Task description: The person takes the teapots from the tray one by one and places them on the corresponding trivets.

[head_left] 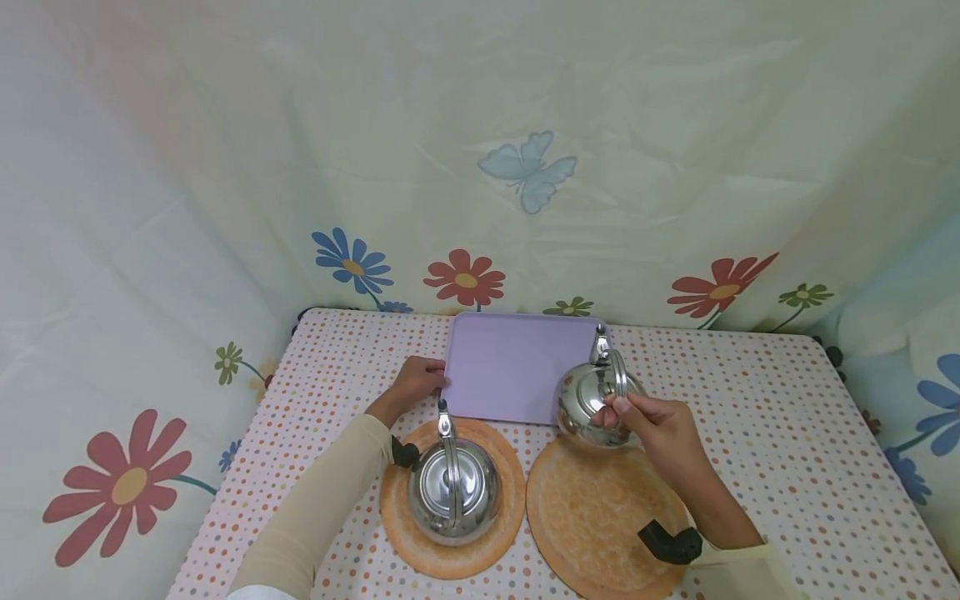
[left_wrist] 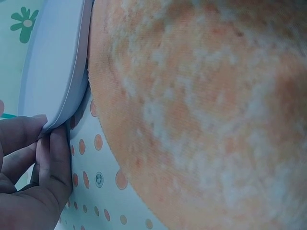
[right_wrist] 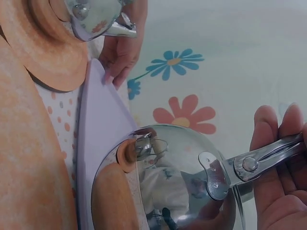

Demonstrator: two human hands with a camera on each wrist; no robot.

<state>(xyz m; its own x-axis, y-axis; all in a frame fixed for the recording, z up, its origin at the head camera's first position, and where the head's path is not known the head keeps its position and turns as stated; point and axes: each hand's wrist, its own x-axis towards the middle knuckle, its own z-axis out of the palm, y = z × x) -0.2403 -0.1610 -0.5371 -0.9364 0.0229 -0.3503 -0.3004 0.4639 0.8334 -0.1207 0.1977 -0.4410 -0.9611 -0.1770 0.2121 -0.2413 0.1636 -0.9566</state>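
Note:
My left hand [head_left: 417, 380] pinches the left edge of a lilac tray [head_left: 502, 362]; in the left wrist view the thumb lies on the tray rim [left_wrist: 67, 103] with fingers under it. My right hand [head_left: 667, 429] grips the handle of a shiny steel kettle [head_left: 583, 400]. This kettle overlaps the tray's front right corner in the head view, spout pointing away. In the right wrist view, fingers curl round the kettle handle [right_wrist: 266, 158]. A second steel kettle [head_left: 453, 493] stands on the left round bread-patterned mat [head_left: 416, 550], its handle upright.
A right round bread-patterned mat [head_left: 592, 517] lies in front of the held kettle, with no kettle standing on it. The dotted tablecloth [head_left: 780, 433] spreads to both sides. A flowered curtain [head_left: 637, 200] hangs behind the table and along its sides.

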